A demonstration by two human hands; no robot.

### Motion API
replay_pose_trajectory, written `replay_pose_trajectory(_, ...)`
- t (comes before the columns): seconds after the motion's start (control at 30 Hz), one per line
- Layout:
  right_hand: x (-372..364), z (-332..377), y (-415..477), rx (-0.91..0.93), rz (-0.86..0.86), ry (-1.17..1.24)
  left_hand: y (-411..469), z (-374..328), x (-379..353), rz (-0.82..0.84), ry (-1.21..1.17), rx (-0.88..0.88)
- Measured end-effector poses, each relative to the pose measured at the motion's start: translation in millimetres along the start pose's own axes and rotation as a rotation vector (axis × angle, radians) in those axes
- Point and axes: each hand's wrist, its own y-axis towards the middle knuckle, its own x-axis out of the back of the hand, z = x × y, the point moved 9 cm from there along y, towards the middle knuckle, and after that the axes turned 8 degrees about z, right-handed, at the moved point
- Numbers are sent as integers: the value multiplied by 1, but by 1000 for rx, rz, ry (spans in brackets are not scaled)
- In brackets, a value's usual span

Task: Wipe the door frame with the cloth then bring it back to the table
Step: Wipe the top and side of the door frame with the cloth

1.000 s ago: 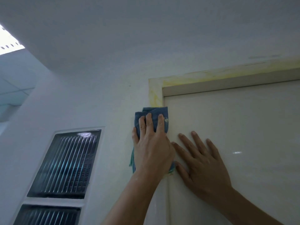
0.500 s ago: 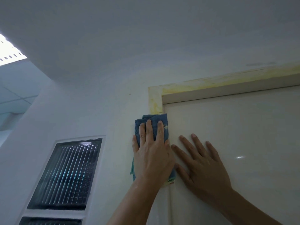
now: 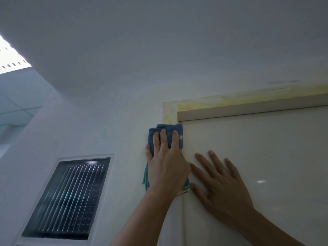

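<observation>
A folded blue cloth (image 3: 168, 132) lies against the left upright of the cream door frame (image 3: 169, 112), just below its top-left corner. My left hand (image 3: 166, 166) presses it flat there, fingers stretched over it and thumb at its left edge. A fringe of the cloth hangs below my palm. Yellow stains run along the frame's top bar (image 3: 239, 99) and around the corner. My right hand (image 3: 220, 183) rests flat on the glossy door panel (image 3: 266, 148) beside the left hand, fingers spread, holding nothing.
A dark ribbed glass window (image 3: 65, 197) is set in the white wall (image 3: 106, 130) at lower left. A low ceiling soffit (image 3: 159, 41) hangs close above the frame. A bright ceiling light (image 3: 8, 59) shines at the far left.
My left hand and the cloth have slid slightly up the frame toward the corner. The view has tipped up, so everything sits lower in the picture. The right hand stays flat on the door.
</observation>
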Motion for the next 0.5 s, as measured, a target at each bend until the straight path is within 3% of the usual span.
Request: replay_pose_trajectory(0.5, 4, -8, 13, 1, -43, 37, 9, 1, -2, -14, -11, 18)
